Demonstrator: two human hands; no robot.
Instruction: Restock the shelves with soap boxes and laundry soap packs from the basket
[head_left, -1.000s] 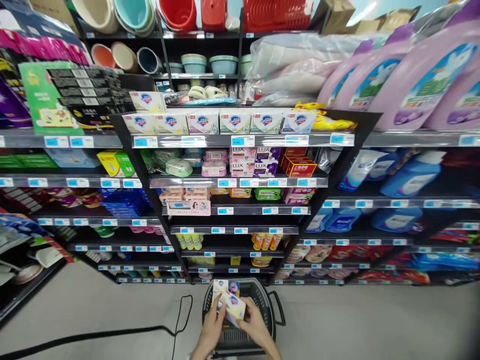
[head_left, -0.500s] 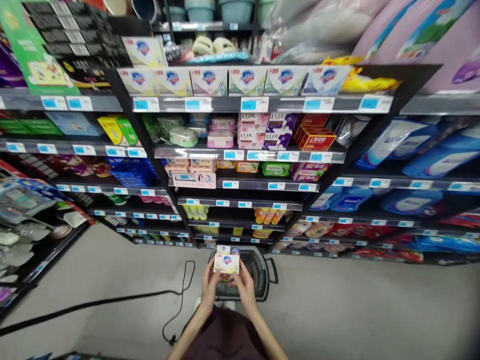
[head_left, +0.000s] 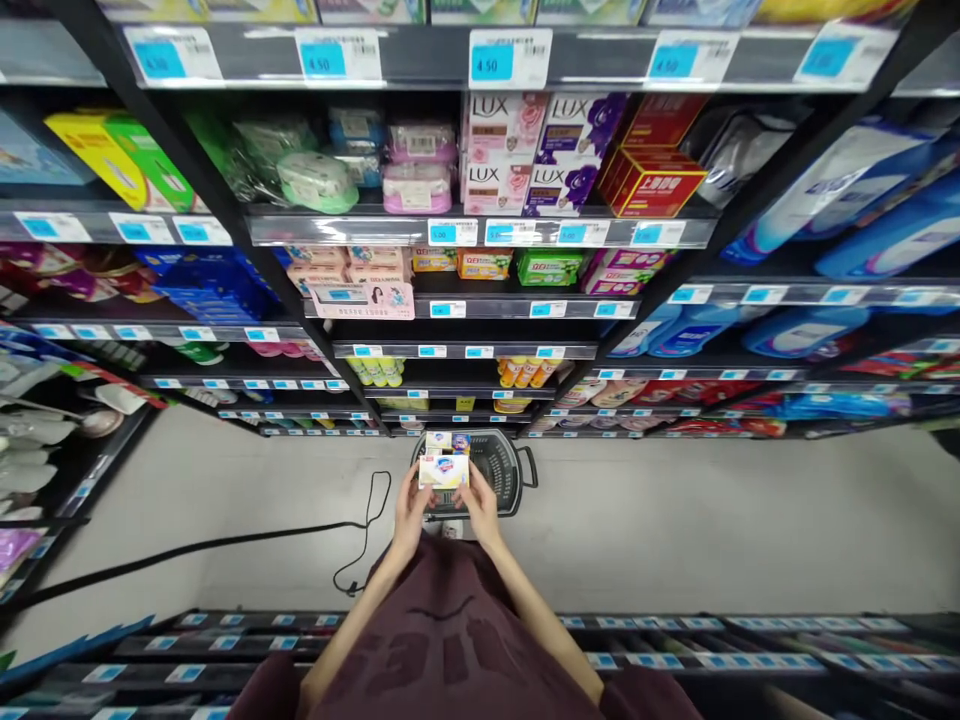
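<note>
A white and yellow soap box (head_left: 443, 471) with a round blue and red logo is held level in front of my body. My left hand (head_left: 409, 503) grips its left side, and my right hand (head_left: 479, 499) grips the right side, thumbs toward the near edge. Below and beyond the box lies a dark grey shopping basket (head_left: 504, 470) on the floor. Inside its left part sit other small boxes (head_left: 439, 441), partly covered by the held one.
Shelves ahead carry LUX soap boxes (head_left: 568, 188), wrapped soaps (head_left: 319, 182) and blue bottles (head_left: 694, 328). A black cable (head_left: 247, 538) runs across the floor on the left. Behind me another shelf row (head_left: 225, 645) stands close.
My view has tilted down, so the shelves sit higher in the picture and the shelf row behind me shows. Both hands keep hold of the soap box.
</note>
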